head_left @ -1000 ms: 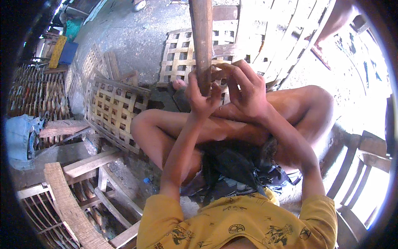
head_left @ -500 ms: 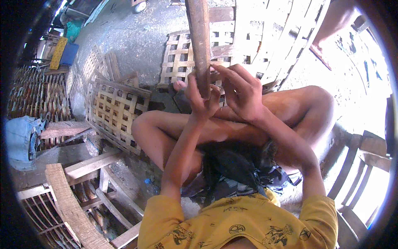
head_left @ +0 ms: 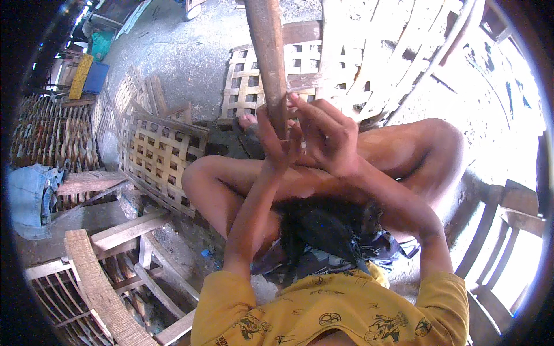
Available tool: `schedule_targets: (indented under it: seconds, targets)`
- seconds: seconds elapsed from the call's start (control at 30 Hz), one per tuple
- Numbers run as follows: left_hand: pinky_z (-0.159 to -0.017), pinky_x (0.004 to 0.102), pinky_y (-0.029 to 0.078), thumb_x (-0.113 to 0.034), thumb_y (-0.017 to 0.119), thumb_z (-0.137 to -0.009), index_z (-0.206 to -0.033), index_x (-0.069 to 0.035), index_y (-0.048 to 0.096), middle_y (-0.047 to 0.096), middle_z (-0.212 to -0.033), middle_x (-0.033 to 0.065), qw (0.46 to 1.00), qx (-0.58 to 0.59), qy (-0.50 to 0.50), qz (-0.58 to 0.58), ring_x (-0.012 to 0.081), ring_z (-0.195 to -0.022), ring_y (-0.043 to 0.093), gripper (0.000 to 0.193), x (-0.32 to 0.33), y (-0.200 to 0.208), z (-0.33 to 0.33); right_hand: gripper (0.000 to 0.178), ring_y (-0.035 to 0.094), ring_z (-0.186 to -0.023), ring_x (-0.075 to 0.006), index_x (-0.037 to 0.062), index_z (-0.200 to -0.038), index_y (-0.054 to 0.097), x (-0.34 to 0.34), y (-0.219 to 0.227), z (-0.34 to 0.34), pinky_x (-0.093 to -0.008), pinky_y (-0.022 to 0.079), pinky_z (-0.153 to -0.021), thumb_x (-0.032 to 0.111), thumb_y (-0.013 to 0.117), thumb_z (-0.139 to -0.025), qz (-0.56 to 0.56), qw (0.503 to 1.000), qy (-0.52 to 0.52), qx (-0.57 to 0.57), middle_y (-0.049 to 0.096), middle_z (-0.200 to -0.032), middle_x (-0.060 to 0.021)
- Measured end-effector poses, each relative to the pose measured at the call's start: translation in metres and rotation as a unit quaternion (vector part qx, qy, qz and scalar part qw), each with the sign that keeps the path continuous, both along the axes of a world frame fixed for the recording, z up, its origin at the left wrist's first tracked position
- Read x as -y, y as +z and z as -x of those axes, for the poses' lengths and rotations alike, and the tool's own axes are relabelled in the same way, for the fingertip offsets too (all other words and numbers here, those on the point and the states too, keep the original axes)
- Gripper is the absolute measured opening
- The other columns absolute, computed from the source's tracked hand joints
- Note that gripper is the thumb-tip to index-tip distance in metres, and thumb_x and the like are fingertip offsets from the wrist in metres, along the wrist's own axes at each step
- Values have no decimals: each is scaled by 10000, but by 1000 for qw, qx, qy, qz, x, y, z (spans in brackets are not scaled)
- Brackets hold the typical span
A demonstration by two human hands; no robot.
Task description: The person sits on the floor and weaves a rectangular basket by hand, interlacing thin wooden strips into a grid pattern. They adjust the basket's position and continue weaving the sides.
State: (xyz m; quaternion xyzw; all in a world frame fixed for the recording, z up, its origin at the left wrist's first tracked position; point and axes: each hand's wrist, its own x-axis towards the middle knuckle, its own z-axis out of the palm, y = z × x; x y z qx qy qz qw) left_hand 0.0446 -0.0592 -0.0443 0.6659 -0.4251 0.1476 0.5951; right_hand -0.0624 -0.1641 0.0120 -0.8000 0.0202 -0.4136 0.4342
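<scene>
A long wooden bar (head_left: 268, 52) stands up in front of me, its near end low between my hands. My left hand (head_left: 277, 141) is closed round that lower end, thumb and fingers on opposite sides. Beside it on the right, my right hand (head_left: 332, 135) has its fingers curled, the index fingertip against the bar's right edge. Whether something small sits in those right fingers is hidden. Behind the bar lies a woven slatted panel (head_left: 245, 86) of pale strips. My crossed legs are under both hands.
Left of my knee leans another woven panel (head_left: 156, 153). A wooden frame with a curved plank (head_left: 98, 282) stands at lower left, near blue denim cloth (head_left: 34, 196). Wooden slatted furniture (head_left: 496, 230) is at right. Large pale slatted work (head_left: 398, 52) spreads across the upper right.
The upper part of the bar has tilted slightly left. My right hand has shifted a little left and down, closer to my left hand. A person's leg at upper right has largely left view.
</scene>
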Motion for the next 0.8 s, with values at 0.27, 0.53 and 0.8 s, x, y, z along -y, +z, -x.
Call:
schedule_targets:
  seconds: [0.27,0.53,0.8]
  targets:
    - [-746,331,551,-280,617,-937,-1212,64,491,686,-925,120,987,-145,-70,3,178,-814,687,458,-6,13,4,520,636,-654,-255,34,-1326,635,10,10,-3,-376,520,-579,114,727,-820,-7,999,-15,30,622,-837,-117]
    - [-933,380,474,-381,580,-841,-1205,20,534,609,-1140,146,970,-239,-39,1,217,-1026,589,544,-7,17,7,628,567,-641,-164,31,-1393,606,-7,2,-6,-299,481,-588,-143,628,-790,-50,999,0,15,588,-795,-98]
    - [-1003,378,412,-323,499,-798,-1170,59,564,678,-1061,167,985,-161,-57,11,229,-982,627,537,-10,21,-10,579,514,-613,-203,40,-1336,635,5,-8,2,-333,448,-565,-87,680,-772,-49,995,80,-21,536,-784,-102]
